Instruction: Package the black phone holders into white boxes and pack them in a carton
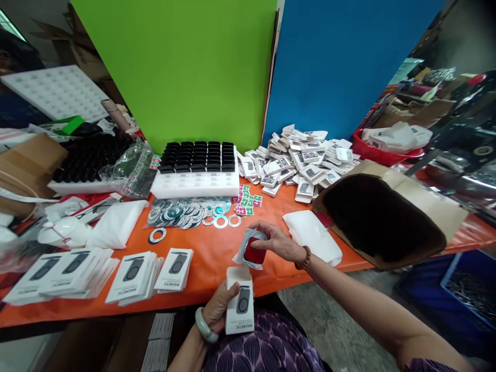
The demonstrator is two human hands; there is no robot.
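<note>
My left hand (217, 308) holds a small white printed box (240, 305) upright at the table's near edge, its top flap open. Just above it, my right hand (276, 241) pinches a clear plastic pouch with a red item inside (252, 250), held over the orange table (209, 258) right above the box's open top. A pale bangle sits on my left wrist and a bead bracelet on my right.
Stacks of flat white box blanks (134, 271) lie left. A white tray of black parts (197, 168), bagged metal rings (186, 213) and stickers sit behind. A heap of filled boxes (298, 157) is right, beside an open cardboard bag (382, 219) and folded white bags (313, 235).
</note>
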